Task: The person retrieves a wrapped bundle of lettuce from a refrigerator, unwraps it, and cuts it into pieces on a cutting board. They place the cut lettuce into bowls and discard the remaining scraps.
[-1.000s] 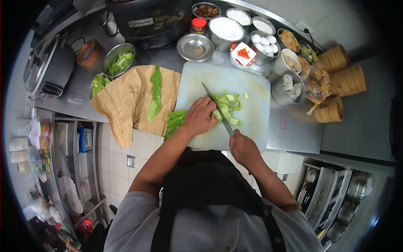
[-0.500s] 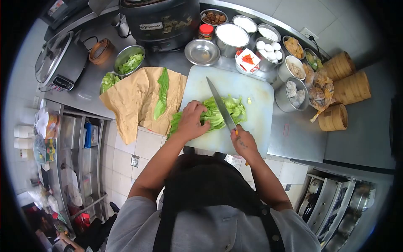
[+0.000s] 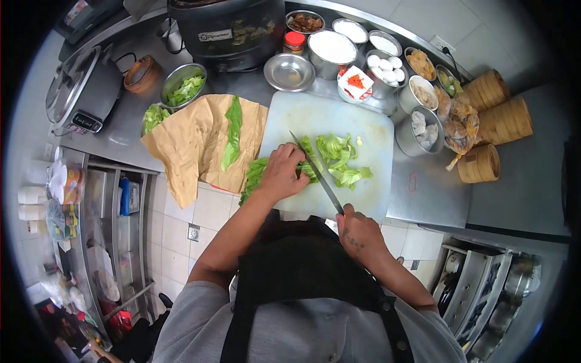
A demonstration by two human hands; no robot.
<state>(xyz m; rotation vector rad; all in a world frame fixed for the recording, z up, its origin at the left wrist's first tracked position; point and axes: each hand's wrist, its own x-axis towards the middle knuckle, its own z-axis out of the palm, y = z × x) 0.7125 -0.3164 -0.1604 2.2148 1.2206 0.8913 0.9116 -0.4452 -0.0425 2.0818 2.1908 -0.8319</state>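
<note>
My right hand (image 3: 357,233) is closed round the handle of a long kitchen knife (image 3: 321,178). The blade slants up and left across the lettuce (image 3: 255,175), close to the fingers of my left hand (image 3: 283,172). That hand presses the leafy bunch down with curled fingers on the white cutting board (image 3: 375,136). Cut lettuce pieces (image 3: 342,158) lie loose to the right of the blade. A small pale bit (image 3: 359,141) sits beside them.
Brown paper (image 3: 200,139) with one lettuce leaf (image 3: 232,136) lies left of the board. Behind stand a steel plate (image 3: 289,72), a bowl of eggs (image 3: 385,69) and a black cooker (image 3: 227,36). Bamboo steamers (image 3: 505,118) are at the right. Part of another person shows at the lower left.
The knife has moved left and toward me, with my right hand lower. Cut lettuce has separated and spread to the right of the blade. My left hand has shifted slightly right.
</note>
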